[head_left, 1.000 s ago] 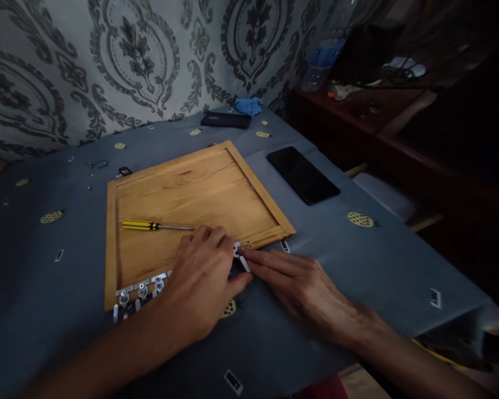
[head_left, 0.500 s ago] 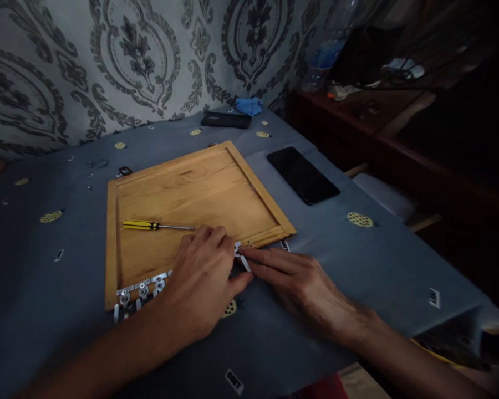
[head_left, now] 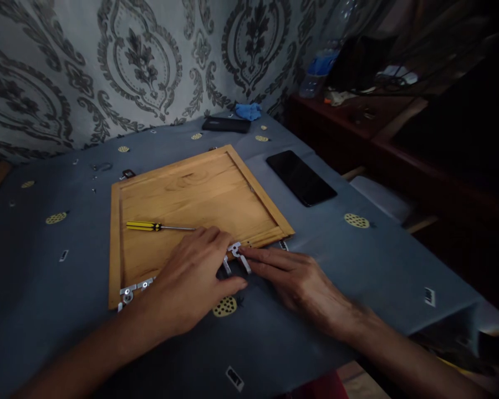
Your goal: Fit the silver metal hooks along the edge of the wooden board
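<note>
A wooden framed panel (head_left: pixel 183 188) lies on the cloth-covered table. A row of silver metal hooks (head_left: pixel 127 292) with cross-head screws runs along its near edge, partly covered by my left hand. My left hand (head_left: pixel 199 271) rests over this row, its fingers bent down onto the panel and its thumb stretched apart. At the right end, the fingertips of my right hand (head_left: pixel 291 271) close on the end metal hook (head_left: pixel 235 249); the thumb is mostly hidden. A yellow and black screwdriver (head_left: pixel 149 226) lies on the panel, its tip close to my left knuckles.
A black phone (head_left: pixel 301 177) lies right of the panel. Behind it are a dark flat case (head_left: pixel 227 124) and a crumpled blue cloth (head_left: pixel 248 111). Small metal bits (head_left: pixel 95 191) lie at the left. A plastic bottle (head_left: pixel 318 72) stands on the dark red furniture (head_left: pixel 336 113).
My left hand has slid slightly left and its thumb has moved off the end hook, uncovering more metal there. The right hand stays at the hook. The view has shifted a little.
</note>
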The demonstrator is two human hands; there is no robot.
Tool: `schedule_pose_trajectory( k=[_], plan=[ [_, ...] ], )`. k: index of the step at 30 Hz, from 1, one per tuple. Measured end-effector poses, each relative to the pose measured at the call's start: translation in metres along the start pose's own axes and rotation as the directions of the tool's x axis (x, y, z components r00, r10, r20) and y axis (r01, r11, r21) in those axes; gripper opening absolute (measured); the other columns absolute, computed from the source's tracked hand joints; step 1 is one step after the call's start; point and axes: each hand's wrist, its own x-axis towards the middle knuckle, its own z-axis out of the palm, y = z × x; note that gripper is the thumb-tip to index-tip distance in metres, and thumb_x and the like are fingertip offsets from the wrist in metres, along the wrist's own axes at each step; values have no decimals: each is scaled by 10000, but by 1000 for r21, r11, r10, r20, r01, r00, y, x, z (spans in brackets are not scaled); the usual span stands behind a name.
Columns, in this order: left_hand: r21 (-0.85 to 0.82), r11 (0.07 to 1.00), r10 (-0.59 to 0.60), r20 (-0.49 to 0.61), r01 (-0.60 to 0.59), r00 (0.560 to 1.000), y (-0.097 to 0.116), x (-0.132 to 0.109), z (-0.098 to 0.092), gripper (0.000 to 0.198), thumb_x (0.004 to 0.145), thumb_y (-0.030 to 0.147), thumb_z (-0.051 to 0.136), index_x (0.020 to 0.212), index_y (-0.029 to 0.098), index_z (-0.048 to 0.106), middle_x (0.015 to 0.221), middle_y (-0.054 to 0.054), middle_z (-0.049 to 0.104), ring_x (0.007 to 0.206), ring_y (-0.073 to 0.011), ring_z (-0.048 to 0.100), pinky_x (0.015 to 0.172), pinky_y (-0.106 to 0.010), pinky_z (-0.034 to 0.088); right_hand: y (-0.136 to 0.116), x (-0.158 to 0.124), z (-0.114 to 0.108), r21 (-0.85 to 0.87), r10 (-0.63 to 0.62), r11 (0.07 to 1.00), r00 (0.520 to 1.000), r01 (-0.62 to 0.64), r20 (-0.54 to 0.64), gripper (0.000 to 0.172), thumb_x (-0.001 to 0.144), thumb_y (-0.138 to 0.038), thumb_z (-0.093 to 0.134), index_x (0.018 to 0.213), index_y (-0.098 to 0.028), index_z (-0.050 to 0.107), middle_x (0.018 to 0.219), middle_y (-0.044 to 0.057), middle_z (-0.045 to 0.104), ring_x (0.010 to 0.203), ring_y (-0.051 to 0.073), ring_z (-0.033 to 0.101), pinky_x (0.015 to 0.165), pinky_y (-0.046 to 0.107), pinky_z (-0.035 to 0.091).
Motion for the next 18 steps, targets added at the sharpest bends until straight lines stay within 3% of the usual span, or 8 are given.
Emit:
schedule_pose_trajectory(
  k=[5,14,18],
  plan=[
    [50,992,118,-77,-114,990,-8,-1,9,305,842,288,736,1127,230,645,1125,-38,651,1089,-241,585,959,-417,472,-1,2,0,1,1,1000,1000,0,-18,430,918,10,448,1218,-193,680,1305,96,691,1085,200,714,864,364,630],
    [20,994,108,-38,-108,993,-6,-2,1,221,839,266,741,1038,218,660,1060,-25,659,1044,-231,584,917,-412,472,0,-1,2,-15,-5,1000,1000,4,-9,420,922,22,444,1214,-181,668,1326,98,678,1081,199,713,863,376,626],
    [-5,998,64,-210,-66,976,-18,-14,-10,202,874,322,692,1054,239,651,1069,-16,672,1019,-221,618,872,-382,488,0,0,1,-18,-9,1000,1000,9,-2,434,933,31,414,1229,-166,662,1327,105,677,1059,203,720,841,375,629]
  ],
)
